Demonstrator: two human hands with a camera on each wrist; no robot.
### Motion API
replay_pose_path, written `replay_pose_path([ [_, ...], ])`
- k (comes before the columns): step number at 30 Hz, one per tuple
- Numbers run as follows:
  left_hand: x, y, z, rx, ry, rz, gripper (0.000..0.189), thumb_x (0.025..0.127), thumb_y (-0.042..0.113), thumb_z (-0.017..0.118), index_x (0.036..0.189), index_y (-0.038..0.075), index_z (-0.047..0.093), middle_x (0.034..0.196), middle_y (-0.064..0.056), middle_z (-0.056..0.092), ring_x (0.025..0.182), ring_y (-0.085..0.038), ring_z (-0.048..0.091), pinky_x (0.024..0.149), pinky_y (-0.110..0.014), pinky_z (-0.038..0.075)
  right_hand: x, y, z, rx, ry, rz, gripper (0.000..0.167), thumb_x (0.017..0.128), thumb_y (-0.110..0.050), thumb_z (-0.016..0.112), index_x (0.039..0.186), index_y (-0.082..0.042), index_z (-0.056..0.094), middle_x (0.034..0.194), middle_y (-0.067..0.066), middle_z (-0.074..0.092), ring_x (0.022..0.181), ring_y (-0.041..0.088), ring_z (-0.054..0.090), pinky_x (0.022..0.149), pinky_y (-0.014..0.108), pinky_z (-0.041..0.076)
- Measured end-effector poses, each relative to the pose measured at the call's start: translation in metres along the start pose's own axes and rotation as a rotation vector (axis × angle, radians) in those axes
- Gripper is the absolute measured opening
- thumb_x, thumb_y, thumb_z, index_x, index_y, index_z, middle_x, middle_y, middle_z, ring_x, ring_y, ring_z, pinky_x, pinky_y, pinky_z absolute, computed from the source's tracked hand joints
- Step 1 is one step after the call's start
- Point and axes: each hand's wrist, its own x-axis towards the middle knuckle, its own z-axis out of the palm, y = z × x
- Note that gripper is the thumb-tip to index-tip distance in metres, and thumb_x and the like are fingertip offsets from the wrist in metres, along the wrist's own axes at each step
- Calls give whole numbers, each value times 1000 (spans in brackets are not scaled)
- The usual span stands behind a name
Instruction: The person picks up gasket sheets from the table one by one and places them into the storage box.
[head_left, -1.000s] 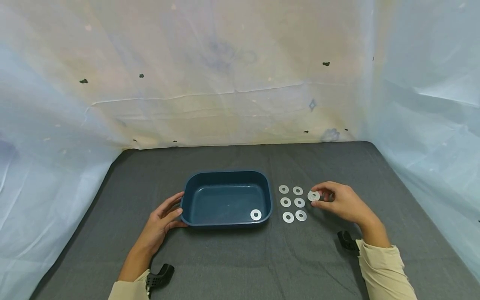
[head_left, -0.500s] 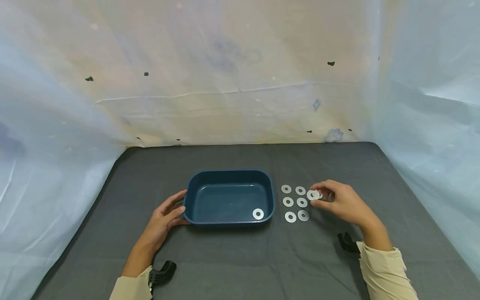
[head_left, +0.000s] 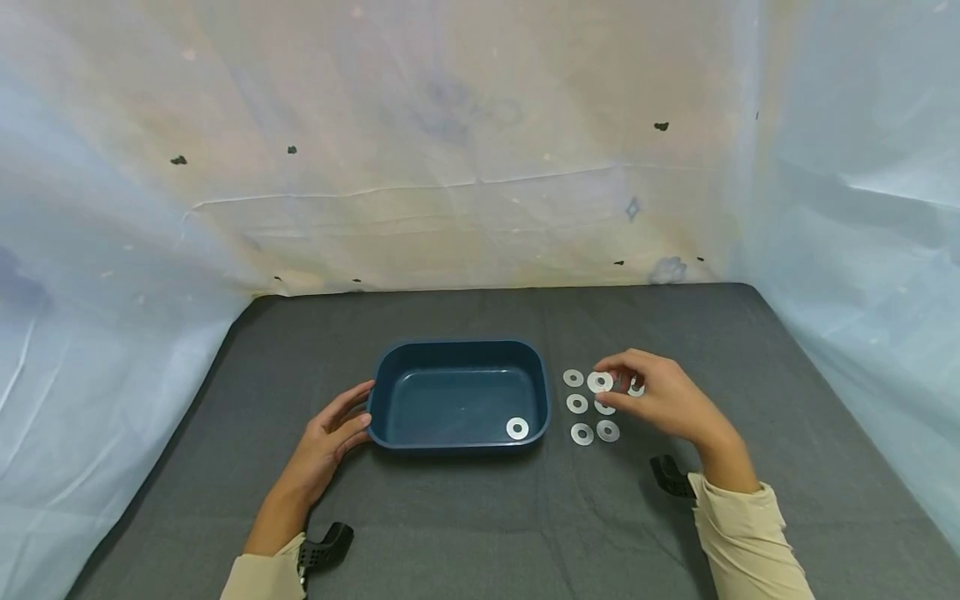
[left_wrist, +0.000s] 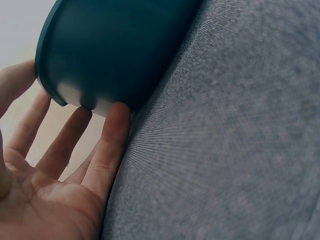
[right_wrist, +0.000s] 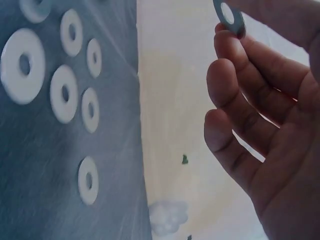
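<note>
My right hand (head_left: 663, 396) pinches a flat metal washer (head_left: 592, 382) between thumb and fingertip, above the rows of washers to the right of the bin. The same washer (right_wrist: 236, 27) shows at the top of the right wrist view, the other fingers loosely bent below. In the head view it covers a washer beneath it. A dark blue rectangular bin (head_left: 450, 452) stands in the middle, with one washer (head_left: 509, 428) lying in its near right corner. My left hand (head_left: 318, 454) rests with outstretched fingers against the bin's left end; in the left wrist view its fingertips touch the outer wall (left_wrist: 110, 55).
Several washers lie on the grey cloth (head_left: 465, 525) right of the bin, in two columns; one washer (head_left: 637, 392) lies apart, partly behind my right fingers. Pale sheeting (head_left: 450, 208) rises behind the table and at both sides. A black wrist mount (head_left: 326, 546) is on each arm.
My right hand has lifted the washer off the cloth and moved left with it, over the nearby column. Another washer shows where it was. My left hand stays at the bin.
</note>
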Motion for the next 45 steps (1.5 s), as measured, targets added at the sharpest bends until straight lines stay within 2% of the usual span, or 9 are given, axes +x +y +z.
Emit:
replay_pose_path([
  [5,-1,0,-2,-4,-10,5,53,104,14,52,154,9,35,148,3,44,122,-1,56,92,-23,54,7,-11,3,14,-2,-28,33,85,-25,81,115,-18,70,89,-8,62,80,10,54,72,32,49],
  [11,-4,-2,-5,-23,-11,-10,54,105,15,51,155,8,33,147,5,43,124,0,55,94,-21,53,12,-22,9,45,-23,-51,37,81,-20,84,115,-17,70,90,-5,63,80,11,54,72,31,49],
  [20,-4,-1,-5,-21,-11,-1,53,105,14,51,155,8,34,146,7,45,124,0,55,94,-21,53,14,-26,18,63,-32,-23,35,82,-24,83,115,-19,70,91,0,65,78,10,53,66,25,45],
  [26,-1,2,-6,9,-26,9,53,105,14,51,155,10,33,147,7,44,124,1,54,94,-20,52,14,-31,22,46,-27,1,33,84,-25,81,114,-18,71,91,-2,64,76,11,51,63,24,42],
  [30,0,5,-8,31,-32,5,53,105,16,51,155,12,34,148,7,43,124,2,54,94,-18,51,14,-36,26,52,-32,-9,32,85,-27,80,114,-19,71,91,-3,63,74,11,50,61,23,41],
  [35,-2,4,-8,14,-42,-1,53,105,14,50,155,9,32,147,8,43,123,2,54,94,-19,52,14,-39,32,52,-38,-21,32,85,-27,80,114,-18,71,90,-2,63,75,13,52,62,23,41],
  [45,-4,4,-7,14,-22,-12,53,105,16,50,155,10,33,148,7,43,123,2,54,94,-19,52,17,-47,42,40,-58,-7,34,85,-29,79,116,-18,70,92,-2,64,71,6,47,61,23,42],
])
